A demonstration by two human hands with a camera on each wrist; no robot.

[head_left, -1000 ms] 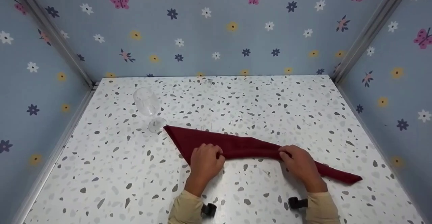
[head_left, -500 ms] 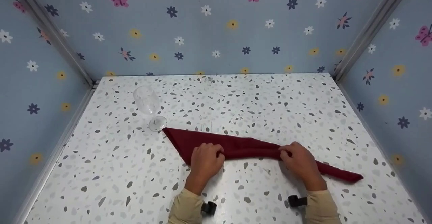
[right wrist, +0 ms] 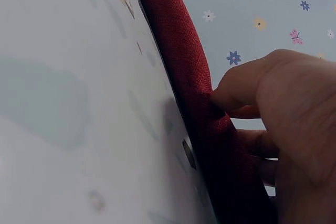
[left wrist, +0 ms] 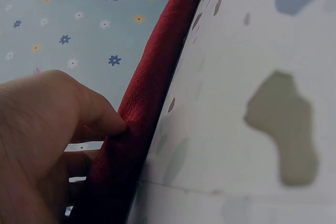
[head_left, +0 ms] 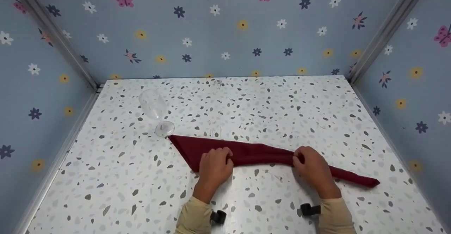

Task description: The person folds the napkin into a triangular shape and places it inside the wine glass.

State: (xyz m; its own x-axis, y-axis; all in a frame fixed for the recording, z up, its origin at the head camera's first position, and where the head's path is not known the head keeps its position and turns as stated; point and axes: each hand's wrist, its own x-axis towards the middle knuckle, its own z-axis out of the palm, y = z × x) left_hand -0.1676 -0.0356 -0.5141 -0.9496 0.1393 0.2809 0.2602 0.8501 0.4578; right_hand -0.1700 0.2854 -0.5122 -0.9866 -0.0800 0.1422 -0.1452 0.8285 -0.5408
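the cloth (head_left: 260, 153) looks matt and woven, the tabletop (head_left: 246, 195) glossy.

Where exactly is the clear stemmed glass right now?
In the head view, the glass is on the left side of the speckled table, beyond the left hand, its base right by the pointed left end of the red cloth.

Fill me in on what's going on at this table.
A person's left hand and right hand are pinching a dark red cloth, folded or rolled into a long shape on the speckled table. It is broad at the left hand and tapers to a narrow end past the right one. A clear stemmed glass stands by its left tip, neither hand on it; whether they touch, I can't tell.
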